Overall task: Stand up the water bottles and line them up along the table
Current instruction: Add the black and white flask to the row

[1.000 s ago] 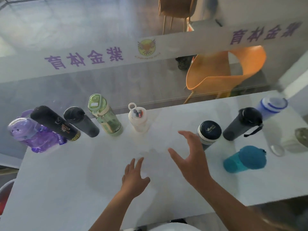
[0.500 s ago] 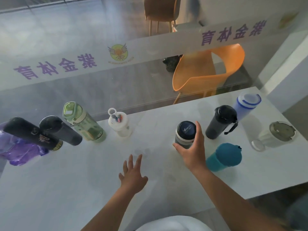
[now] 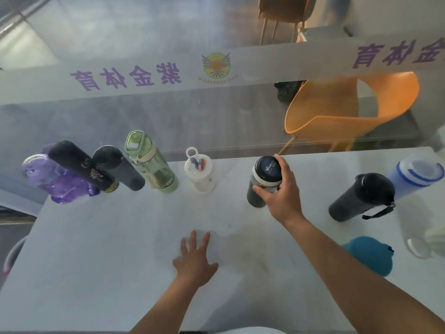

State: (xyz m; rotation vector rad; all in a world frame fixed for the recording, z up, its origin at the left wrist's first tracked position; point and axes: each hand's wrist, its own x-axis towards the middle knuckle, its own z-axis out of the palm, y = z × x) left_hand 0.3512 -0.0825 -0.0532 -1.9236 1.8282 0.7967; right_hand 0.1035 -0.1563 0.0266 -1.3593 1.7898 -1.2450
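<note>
My right hand (image 3: 280,195) grips a dark grey bottle with a navy lid (image 3: 263,175), upright near the far edge of the white table (image 3: 96,249). My left hand (image 3: 193,260) lies flat on the table, fingers spread, holding nothing. Along the far edge to the left stand a white bottle (image 3: 199,172), a green bottle (image 3: 150,162), a dark grey bottle (image 3: 118,167), a black bottle (image 3: 81,165) and a purple bottle (image 3: 51,179). To the right stand a black bottle with a strap (image 3: 361,197), a blue-ringed bottle (image 3: 416,174) and a teal bottle (image 3: 369,255).
A glass partition with purple lettering runs right behind the table's far edge. An orange chair (image 3: 349,109) stands beyond the glass. A pale lidded container (image 3: 433,239) sits at the right edge of the view.
My right hand closed on the navy-lidded bottle and carried it toward the far edge, closer to the white bottle. The left hand stayed flat on the table.
</note>
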